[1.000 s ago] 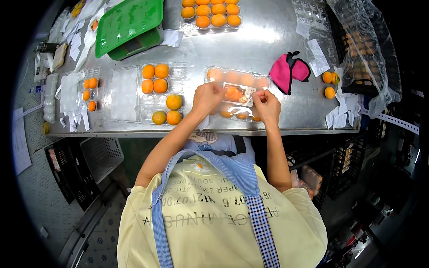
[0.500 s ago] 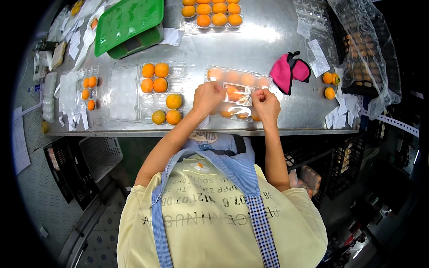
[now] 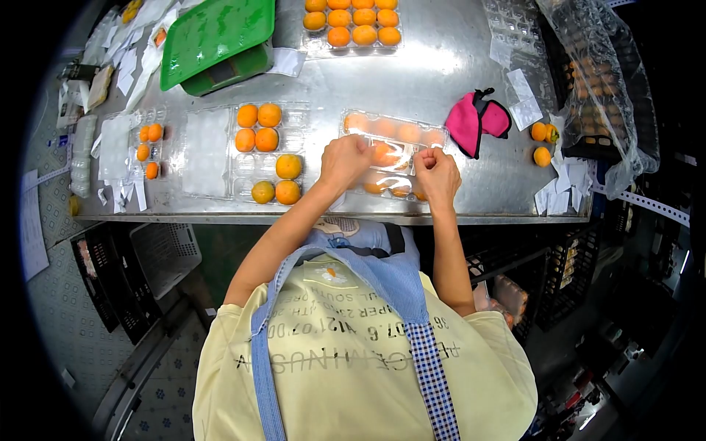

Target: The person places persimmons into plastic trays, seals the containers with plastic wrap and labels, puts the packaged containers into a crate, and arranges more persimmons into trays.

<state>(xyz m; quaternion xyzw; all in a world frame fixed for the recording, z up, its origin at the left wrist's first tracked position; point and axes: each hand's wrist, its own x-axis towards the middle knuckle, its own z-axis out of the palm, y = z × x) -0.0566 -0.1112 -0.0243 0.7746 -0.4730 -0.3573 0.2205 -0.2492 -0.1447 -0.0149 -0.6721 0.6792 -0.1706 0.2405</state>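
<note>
In front of me lies a closed clear plastic clamshell tray (image 3: pixel 386 126) with several orange fruits inside, seen through its shiny lid. My left hand (image 3: pixel 347 160) is over the lid's left part, thumb and fingertips pinched together. My right hand (image 3: pixel 439 175) is at the lid's right part, also closed in a pinch. Stretched between the two hands is a thin see-through label (image 3: pixel 397 156), its ends at my fingertips; glare blurs its edges. Whether it touches the lid I cannot tell. Left of the hands sits an open clamshell (image 3: pixel 301 121) partly filled with orange fruits (image 3: pixel 268 140).
A filled fruit tray (image 3: pixel 353 50) stands at the back, beside a green lidded tub (image 3: pixel 217 44). A pink cloth item (image 3: pixel 465 125) lies right of the clamshell. Loose fruits (image 3: pixel 542 156), paper slips (image 3: pixel 557 195) and a plastic-covered crate (image 3: pixel 596 95) are farther right. The metal table's front edge (image 3: pixel 294 219) is near me.
Both hands stay almost in place over the lid. The label's white border, plain before, is now fainter under glare. The whole view has shifted slightly.
</note>
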